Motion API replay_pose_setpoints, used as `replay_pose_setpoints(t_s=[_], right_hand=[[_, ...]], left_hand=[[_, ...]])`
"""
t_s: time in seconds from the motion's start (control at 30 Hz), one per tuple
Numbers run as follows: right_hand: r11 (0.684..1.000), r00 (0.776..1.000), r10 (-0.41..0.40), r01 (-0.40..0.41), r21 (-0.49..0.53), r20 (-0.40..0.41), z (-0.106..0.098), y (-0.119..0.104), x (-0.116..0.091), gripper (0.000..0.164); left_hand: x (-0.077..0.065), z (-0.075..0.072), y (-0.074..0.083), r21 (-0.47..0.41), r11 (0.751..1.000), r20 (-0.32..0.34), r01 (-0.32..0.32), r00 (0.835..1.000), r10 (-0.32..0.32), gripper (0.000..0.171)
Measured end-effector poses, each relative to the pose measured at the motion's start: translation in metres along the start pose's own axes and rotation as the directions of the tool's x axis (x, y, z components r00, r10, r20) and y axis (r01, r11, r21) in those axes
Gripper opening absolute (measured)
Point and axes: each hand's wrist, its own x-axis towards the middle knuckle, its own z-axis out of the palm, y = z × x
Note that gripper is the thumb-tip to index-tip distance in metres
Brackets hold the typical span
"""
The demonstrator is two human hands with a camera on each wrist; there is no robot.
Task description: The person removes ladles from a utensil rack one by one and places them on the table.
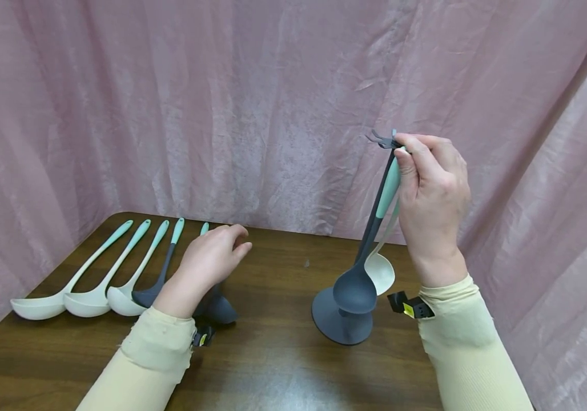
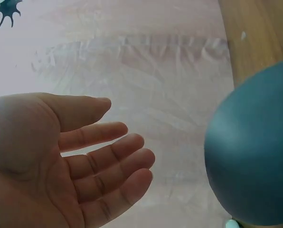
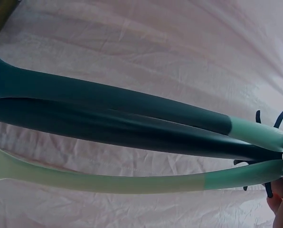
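My right hand [image 1: 434,182] is at the top of a dark grey utensil stand [image 1: 336,325], pinching the mint handle end of a dark ladle [image 1: 355,288] beside the hooks [image 1: 382,140]. The dark ladle hangs bowl down in front of the pole. Behind it hangs a white ladle [image 1: 381,273], its mint handle running up behind my fingers in the right wrist view. My left hand [image 1: 213,251] hovers with loosely bent fingers and holds nothing. Below it lies another dark ladle [image 1: 220,308], partly hidden by my wrist; its bowl fills the right of the left wrist view.
Left of that ladle lie a dark ladle [image 1: 172,251] and three white ladles [image 1: 39,308] in a row, mint handles pointing away. The wooden table [image 1: 268,354] ends at a pink curtain [image 1: 283,114] behind and at the sides.
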Motion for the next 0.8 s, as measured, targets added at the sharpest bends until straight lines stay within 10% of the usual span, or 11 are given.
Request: replay_pose_setpoints(t_s=[0.33, 0.53, 0.8], right_hand=[[0.988, 0.992, -0.127, 0.124, 0.087, 0.026, -0.005, 0.011, 0.003, 0.039], [0.931, 0.992, -0.100, 0.068, 0.359, 0.071, -0.017, 0.007, 0.002, 0.050], [0.883, 0.980, -0.126, 0.040, 0.467, 0.155, -0.018, 0.010, 0.010, 0.040]], left_hand=[[-0.005, -0.003, 0.014, -0.005, 1.000, -0.012, -0.013, 1.000, 0.013, 0.031], [-0.010, -0.004, 0.022, 0.006, 0.999, -0.086, -0.043, 0.995, 0.043, 0.030], [-0.014, -0.001, 0.045, -0.041, 0.991, -0.198, -0.129, 0.973, 0.119, 0.027]])
